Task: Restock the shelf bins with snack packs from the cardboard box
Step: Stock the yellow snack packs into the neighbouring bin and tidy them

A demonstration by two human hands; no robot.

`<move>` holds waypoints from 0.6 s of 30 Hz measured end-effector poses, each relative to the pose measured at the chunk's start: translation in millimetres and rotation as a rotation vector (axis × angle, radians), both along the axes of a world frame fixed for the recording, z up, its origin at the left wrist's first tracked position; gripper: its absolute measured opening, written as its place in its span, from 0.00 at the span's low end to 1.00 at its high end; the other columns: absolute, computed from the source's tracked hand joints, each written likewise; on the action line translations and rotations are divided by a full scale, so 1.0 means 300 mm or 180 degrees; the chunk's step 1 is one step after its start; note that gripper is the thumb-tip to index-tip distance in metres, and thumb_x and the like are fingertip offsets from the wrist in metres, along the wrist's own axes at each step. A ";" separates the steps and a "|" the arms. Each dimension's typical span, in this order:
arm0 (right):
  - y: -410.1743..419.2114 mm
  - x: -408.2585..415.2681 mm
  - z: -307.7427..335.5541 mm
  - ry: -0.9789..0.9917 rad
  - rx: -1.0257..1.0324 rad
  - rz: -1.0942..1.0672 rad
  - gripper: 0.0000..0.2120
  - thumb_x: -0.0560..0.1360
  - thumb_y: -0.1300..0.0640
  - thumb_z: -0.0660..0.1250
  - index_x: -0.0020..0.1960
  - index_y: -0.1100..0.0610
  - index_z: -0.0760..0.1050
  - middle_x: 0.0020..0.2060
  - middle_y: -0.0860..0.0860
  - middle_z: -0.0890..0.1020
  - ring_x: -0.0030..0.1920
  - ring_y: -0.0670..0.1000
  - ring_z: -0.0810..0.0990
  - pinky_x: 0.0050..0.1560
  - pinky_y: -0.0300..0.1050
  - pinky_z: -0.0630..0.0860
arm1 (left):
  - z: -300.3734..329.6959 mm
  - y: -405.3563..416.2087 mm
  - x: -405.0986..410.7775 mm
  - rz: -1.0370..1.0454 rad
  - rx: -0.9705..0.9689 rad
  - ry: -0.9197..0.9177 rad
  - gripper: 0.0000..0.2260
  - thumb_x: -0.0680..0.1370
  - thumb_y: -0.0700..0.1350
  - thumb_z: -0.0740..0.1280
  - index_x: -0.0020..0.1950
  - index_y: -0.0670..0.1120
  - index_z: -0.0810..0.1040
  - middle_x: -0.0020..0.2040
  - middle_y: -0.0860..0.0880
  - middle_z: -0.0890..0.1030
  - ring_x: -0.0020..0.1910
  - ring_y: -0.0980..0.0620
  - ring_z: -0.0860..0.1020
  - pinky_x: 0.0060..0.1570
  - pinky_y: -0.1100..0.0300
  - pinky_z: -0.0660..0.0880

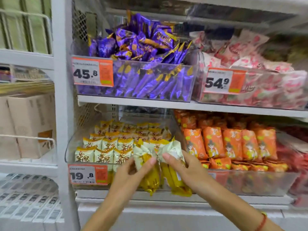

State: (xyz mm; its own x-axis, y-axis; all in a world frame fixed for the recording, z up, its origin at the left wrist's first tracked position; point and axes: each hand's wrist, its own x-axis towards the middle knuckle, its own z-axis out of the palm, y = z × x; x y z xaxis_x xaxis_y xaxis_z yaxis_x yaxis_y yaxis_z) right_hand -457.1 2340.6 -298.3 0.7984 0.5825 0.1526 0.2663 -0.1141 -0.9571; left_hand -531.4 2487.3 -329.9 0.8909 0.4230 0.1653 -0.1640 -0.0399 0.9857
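Yellow packs (150, 174) are gripped by the left hand (133, 170), more (175, 174) by the right hand (185, 167), at the bin (70, 147) front. A loose grip could spill them over the rim.

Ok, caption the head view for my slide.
Both hands, left and right, lift yellow snack packs into the 19.8 bin.

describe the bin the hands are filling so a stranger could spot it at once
On the lower shelf, find the clear bin tagged 19.8, directly under the purple packs. It alone holds cream-and-yellow snack packs; the orange packs sit to its right.
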 end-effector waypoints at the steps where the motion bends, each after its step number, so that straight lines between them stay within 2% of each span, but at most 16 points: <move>1: -0.008 0.025 0.015 0.0014 -0.0002 -0.0113 0.11 0.71 0.42 0.64 0.50 0.44 0.76 0.39 0.35 0.83 0.39 0.29 0.78 0.36 0.22 0.69 | 0.037 0.008 0.010 -0.0043 -0.0019 0.0007 0.17 0.66 0.58 0.69 0.52 0.54 0.80 0.40 0.64 0.84 0.40 0.67 0.81 0.36 0.71 0.74; 2: -0.018 0.044 0.037 -0.0019 -0.0029 -0.0230 0.09 0.71 0.41 0.63 0.48 0.43 0.75 0.40 0.35 0.81 0.39 0.28 0.77 0.36 0.22 0.69 | 0.068 0.018 0.025 -0.0069 -0.0027 0.0003 0.17 0.66 0.59 0.69 0.52 0.56 0.80 0.41 0.64 0.84 0.40 0.66 0.81 0.38 0.68 0.73; 3: -0.035 0.072 0.047 -0.0085 -0.0066 -0.0339 0.11 0.70 0.38 0.62 0.48 0.42 0.74 0.43 0.34 0.79 0.43 0.30 0.77 0.39 0.23 0.69 | 0.095 0.027 0.045 -0.0095 -0.0029 -0.0054 0.17 0.65 0.58 0.70 0.52 0.56 0.80 0.43 0.63 0.84 0.41 0.64 0.81 0.40 0.66 0.72; 5: -0.065 0.116 0.059 -0.0094 -0.0152 -0.0514 0.22 0.66 0.33 0.60 0.54 0.42 0.74 0.48 0.37 0.78 0.52 0.39 0.76 0.50 0.32 0.69 | 0.133 0.044 0.106 -0.0047 -0.0109 -0.0209 0.18 0.66 0.55 0.73 0.54 0.54 0.80 0.45 0.59 0.84 0.43 0.63 0.82 0.45 0.64 0.73; 7: -0.091 0.154 0.065 0.0027 -0.0130 -0.0644 0.22 0.68 0.33 0.60 0.52 0.46 0.77 0.46 0.45 0.81 0.49 0.45 0.79 0.52 0.39 0.74 | 0.158 0.056 0.182 -0.0003 -0.0297 -0.0251 0.17 0.68 0.50 0.74 0.56 0.50 0.79 0.45 0.55 0.85 0.43 0.63 0.82 0.48 0.63 0.76; 9: -0.112 0.180 0.062 0.0107 -0.0126 -0.0708 0.17 0.73 0.37 0.60 0.45 0.49 0.77 0.43 0.53 0.83 0.44 0.48 0.81 0.48 0.39 0.75 | 0.163 0.063 0.249 -0.0089 -0.0381 -0.0219 0.17 0.71 0.46 0.74 0.58 0.48 0.78 0.50 0.51 0.84 0.46 0.60 0.82 0.51 0.61 0.79; 12: -0.131 0.208 0.060 0.0222 -0.0041 -0.0700 0.12 0.74 0.38 0.60 0.41 0.45 0.74 0.35 0.40 0.81 0.33 0.35 0.78 0.32 0.30 0.72 | 0.151 0.075 0.342 -0.0129 -0.0360 -0.0279 0.14 0.72 0.43 0.74 0.52 0.55 0.72 0.52 0.48 0.82 0.49 0.54 0.83 0.50 0.61 0.79; 13: -0.130 0.208 0.065 0.0264 -0.0025 -0.0682 0.12 0.75 0.38 0.60 0.41 0.44 0.73 0.36 0.39 0.81 0.31 0.32 0.77 0.28 0.28 0.70 | 0.148 0.075 0.367 -0.0100 -0.0259 -0.0303 0.15 0.72 0.44 0.74 0.51 0.56 0.70 0.52 0.49 0.81 0.50 0.53 0.82 0.49 0.62 0.79; 14: -0.130 0.214 0.068 0.0278 -0.0047 -0.0678 0.11 0.75 0.38 0.60 0.42 0.44 0.73 0.43 0.41 0.81 0.34 0.31 0.76 0.29 0.27 0.71 | 0.144 0.075 0.393 -0.0031 -0.0025 -0.0280 0.16 0.72 0.45 0.74 0.53 0.56 0.70 0.52 0.50 0.80 0.51 0.53 0.82 0.50 0.61 0.79; 15: -0.134 0.227 0.064 0.0227 -0.0071 -0.0667 0.11 0.75 0.37 0.60 0.45 0.43 0.74 0.50 0.45 0.79 0.40 0.34 0.78 0.34 0.28 0.72 | 0.135 0.077 0.420 0.0039 0.0297 -0.0224 0.19 0.72 0.46 0.74 0.57 0.54 0.70 0.52 0.51 0.80 0.52 0.53 0.81 0.51 0.61 0.78; 16: -0.135 0.237 0.065 0.0172 -0.0057 -0.0686 0.14 0.75 0.37 0.60 0.50 0.44 0.75 0.56 0.49 0.78 0.46 0.41 0.79 0.42 0.29 0.73 | 0.128 0.076 0.444 0.0077 0.0599 -0.0160 0.22 0.72 0.47 0.75 0.61 0.51 0.69 0.52 0.51 0.80 0.52 0.55 0.80 0.50 0.64 0.78; 17: -0.131 0.240 0.070 0.0154 -0.0053 -0.0691 0.18 0.74 0.36 0.60 0.56 0.46 0.75 0.59 0.53 0.78 0.51 0.47 0.79 0.50 0.32 0.72 | 0.120 0.080 0.472 0.0059 0.0860 -0.0127 0.23 0.72 0.46 0.75 0.62 0.48 0.69 0.52 0.51 0.80 0.51 0.56 0.80 0.47 0.68 0.77; 18: -0.128 0.245 0.072 0.0175 -0.0091 -0.0696 0.19 0.74 0.36 0.59 0.57 0.46 0.75 0.57 0.50 0.80 0.51 0.46 0.79 0.50 0.32 0.73 | 0.116 0.083 0.496 0.0007 0.1092 -0.0105 0.22 0.72 0.46 0.75 0.62 0.46 0.70 0.51 0.51 0.81 0.50 0.57 0.80 0.44 0.71 0.76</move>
State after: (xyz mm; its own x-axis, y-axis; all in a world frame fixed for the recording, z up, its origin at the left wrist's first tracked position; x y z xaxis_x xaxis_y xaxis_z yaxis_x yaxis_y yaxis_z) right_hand -383.6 2302.3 -276.6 0.9128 0.3982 0.0913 0.1797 -0.1908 -0.9650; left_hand -382.6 2512.3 -295.0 0.8818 0.3397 0.3271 -0.1951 -0.3686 0.9089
